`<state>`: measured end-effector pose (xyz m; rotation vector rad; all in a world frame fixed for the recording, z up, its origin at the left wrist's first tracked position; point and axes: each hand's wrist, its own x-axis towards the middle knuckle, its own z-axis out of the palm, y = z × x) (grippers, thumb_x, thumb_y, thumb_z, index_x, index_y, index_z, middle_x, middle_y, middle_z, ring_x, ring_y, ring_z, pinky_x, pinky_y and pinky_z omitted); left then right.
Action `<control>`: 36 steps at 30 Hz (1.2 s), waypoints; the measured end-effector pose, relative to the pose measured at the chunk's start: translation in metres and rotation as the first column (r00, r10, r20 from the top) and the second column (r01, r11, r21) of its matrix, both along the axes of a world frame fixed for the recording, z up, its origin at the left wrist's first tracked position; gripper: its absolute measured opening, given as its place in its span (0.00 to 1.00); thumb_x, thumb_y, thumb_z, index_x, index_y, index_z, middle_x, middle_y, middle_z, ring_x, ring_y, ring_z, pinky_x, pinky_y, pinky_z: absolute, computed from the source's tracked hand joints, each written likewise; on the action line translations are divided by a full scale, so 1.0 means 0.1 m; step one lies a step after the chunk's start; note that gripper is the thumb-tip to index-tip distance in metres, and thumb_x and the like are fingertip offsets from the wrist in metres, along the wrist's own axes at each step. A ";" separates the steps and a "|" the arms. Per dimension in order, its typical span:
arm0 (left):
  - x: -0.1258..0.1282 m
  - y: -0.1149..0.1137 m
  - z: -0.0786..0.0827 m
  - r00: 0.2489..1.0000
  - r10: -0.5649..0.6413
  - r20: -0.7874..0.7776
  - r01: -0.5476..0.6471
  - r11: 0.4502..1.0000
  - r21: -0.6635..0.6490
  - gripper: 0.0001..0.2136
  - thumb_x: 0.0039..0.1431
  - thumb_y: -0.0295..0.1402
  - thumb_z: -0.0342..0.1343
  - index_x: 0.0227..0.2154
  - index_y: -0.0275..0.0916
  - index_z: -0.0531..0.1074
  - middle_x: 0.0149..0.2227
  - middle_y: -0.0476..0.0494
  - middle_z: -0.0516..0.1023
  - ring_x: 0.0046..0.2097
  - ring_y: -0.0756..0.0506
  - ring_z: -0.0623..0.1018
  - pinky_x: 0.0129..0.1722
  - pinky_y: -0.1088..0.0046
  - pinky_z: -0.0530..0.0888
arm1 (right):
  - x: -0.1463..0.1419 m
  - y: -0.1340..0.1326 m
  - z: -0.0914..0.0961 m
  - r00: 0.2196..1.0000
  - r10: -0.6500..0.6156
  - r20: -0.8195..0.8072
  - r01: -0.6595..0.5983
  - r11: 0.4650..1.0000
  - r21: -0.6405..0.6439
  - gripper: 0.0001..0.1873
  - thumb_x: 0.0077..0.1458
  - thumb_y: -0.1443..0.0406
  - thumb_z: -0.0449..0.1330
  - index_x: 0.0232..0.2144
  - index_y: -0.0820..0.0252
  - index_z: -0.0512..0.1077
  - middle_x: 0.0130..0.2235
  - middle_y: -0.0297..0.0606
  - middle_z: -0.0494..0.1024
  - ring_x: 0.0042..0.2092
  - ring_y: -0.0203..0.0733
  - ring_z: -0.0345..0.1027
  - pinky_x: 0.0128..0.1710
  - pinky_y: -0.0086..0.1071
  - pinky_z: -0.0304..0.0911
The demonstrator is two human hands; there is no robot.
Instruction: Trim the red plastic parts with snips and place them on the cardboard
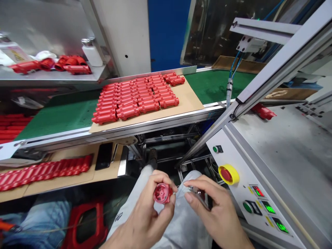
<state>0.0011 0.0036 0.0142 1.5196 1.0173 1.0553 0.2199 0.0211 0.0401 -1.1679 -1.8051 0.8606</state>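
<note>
My left hand (149, 212) is closed around a red tubular plastic housing (161, 193), its round open end facing up toward me and showing internal ribs and holes. Just to the right, my right hand (216, 204) pinches a small shiny metal tool (200, 194) between thumb and fingers. Most of the tool is hidden in the palm, so its exact kind is unclear. A small gap separates the tool from the housing. Both hands are above my lap (181, 221).
Rows of red housings (137, 98) lie on cardboard over a green conveyor (70, 110). A control panel with a red emergency stop button (227, 174) stands at right. At lower left are a phone (104, 156), more red parts (49, 169), a red stool (85, 221) and another person's leg (38, 218).
</note>
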 end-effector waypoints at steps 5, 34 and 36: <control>-0.04 0.02 0.08 0.990 0.050 -0.134 -0.038 0.995 0.093 0.15 0.67 0.21 0.52 0.50 0.47 0.67 0.45 0.45 0.68 0.45 0.43 0.73 0.44 0.66 0.73 | 0.00 0.00 0.07 0.993 0.019 0.112 -0.036 0.988 0.151 0.14 0.66 0.72 0.65 0.51 0.55 0.81 0.38 0.35 0.83 0.37 0.35 0.78 0.37 0.27 0.75; -0.01 -0.05 -0.01 0.923 -0.034 -0.383 0.100 0.983 0.153 0.26 0.63 0.27 0.56 0.64 0.47 0.67 0.48 0.42 0.85 0.46 0.38 0.85 0.48 0.53 0.82 | -0.35 0.11 0.05 0.949 0.145 -0.282 -0.249 0.890 -0.382 0.09 0.51 0.73 0.64 0.30 0.59 0.84 0.30 0.35 0.84 0.31 0.37 0.74 0.30 0.27 0.65; -0.01 -0.03 0.01 0.923 -0.061 -0.379 0.115 0.986 0.120 0.23 0.63 0.26 0.56 0.61 0.45 0.71 0.48 0.40 0.85 0.47 0.37 0.84 0.48 0.54 0.82 | -0.36 0.09 0.03 0.951 0.128 -0.281 -0.229 0.903 -0.364 0.09 0.52 0.73 0.64 0.30 0.59 0.84 0.30 0.35 0.84 0.31 0.36 0.74 0.29 0.27 0.66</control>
